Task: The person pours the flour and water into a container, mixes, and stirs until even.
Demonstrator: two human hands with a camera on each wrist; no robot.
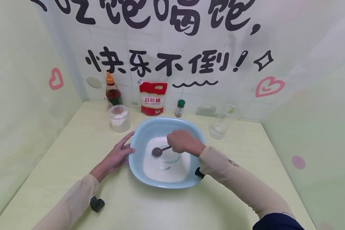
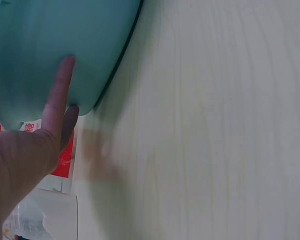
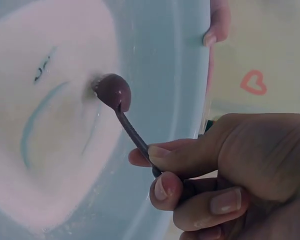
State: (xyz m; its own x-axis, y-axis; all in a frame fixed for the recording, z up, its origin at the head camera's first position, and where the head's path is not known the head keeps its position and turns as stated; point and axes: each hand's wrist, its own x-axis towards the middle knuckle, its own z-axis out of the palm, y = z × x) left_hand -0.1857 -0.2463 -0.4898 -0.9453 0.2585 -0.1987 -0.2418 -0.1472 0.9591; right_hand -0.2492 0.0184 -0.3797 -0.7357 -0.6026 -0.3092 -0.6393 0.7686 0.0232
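A light-blue basin [image 1: 167, 185] stands on the table, its bottom covered by a white layer [image 1: 166, 169] that looks like powder, with blue streaks showing through. My right hand [image 1: 184, 141] is above the basin and pinches the handle of a dark measuring spoon [image 3: 114, 93] between thumb and fingers. The spoon's round bowl is down at the white layer; its contents are hidden. At the basin's left side, my left hand [image 1: 118, 156] holds the rim, with the thumb tip over the edge. In the left wrist view, straight fingers [image 2: 59, 95] lie along the outer wall.
Behind the basin stand a clear jar of white powder [image 1: 119, 118], a sauce bottle [image 1: 113, 92], a red-and-white sugar pouch [image 1: 152, 99] and a small green-capped bottle [image 1: 180, 108]. A clear glass [image 1: 219, 127] stands at the back right. Printed walls enclose the table [image 1: 149, 214].
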